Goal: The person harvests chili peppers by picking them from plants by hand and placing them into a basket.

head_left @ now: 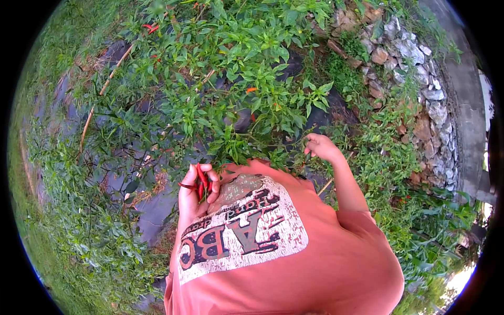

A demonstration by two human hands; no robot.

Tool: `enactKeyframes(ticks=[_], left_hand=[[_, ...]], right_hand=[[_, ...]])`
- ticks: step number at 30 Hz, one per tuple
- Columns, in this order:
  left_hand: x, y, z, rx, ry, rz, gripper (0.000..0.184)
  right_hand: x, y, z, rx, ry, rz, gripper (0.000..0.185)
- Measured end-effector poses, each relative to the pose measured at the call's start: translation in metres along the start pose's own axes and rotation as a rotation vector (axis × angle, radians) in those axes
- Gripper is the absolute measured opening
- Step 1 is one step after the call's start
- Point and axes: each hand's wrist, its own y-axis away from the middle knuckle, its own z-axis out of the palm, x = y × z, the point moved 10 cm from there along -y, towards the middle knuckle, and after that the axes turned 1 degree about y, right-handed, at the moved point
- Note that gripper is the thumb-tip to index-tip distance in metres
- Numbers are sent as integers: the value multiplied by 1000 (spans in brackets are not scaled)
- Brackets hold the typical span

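The pink shirt (315, 262) lies nearest, then the left hand (186, 202) half closed round red chillies (201, 177), and the right hand (324, 147), curled, its hold unclear, nearer the red pod (253, 117) hanging far-left of it, near-to-far lengthwise.

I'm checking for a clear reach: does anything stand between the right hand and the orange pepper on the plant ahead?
Yes, as seen from here: green leaves lie between the right hand and the orange pepper. How deep or dense they are, I cannot tell.
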Motion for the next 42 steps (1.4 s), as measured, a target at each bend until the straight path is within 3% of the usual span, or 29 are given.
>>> enactKeyframes(ticks=[5,7,10,17,19,22,27,32,35,37,39,40,42], left_hand=[[-1,-2,-1,-28,24,-24,36],[-2,-2,-3,-14,31,-27,35],[-3,-3,-4,-32,29,-40,35],[-11,-2,-8,-27,35,-82,35],[-13,-5,-7,-27,19,-87,34],[-14,-10,-5,-14,7,-109,33],[-10,-11,-3,-49,6,-104,33],[-8,-13,-6,-28,25,-89,33],[-9,-17,-1,-52,-14,-68,34],[-5,-20,1,-62,-76,-68,36],[-8,-20,-1,-18,-99,-98,36],[-8,-21,-6,33,-104,-111,36],[-8,-22,-1,7,-118,-125,36]], right_hand=[[0,-2,-1,-23,62,-141,14],[-15,4,-1,-10,295,-179,12],[-18,4,-1,46,213,-248,12],[-22,17,2,31,292,-233,13],[-12,20,7,0,192,-123,15],[-8,17,13,5,87,-161,17],[-7,2,20,12,307,-195,19],[-7,2,14,-6,254,-81,20],[-7,3,6,45,201,-108,19],[-18,0,7,52,297,-260,18],[-9,-1,7,64,218,-175,18],[-2,-2,5,60,161,-96,17],[-15,0,6,-50,191,-145,22]])
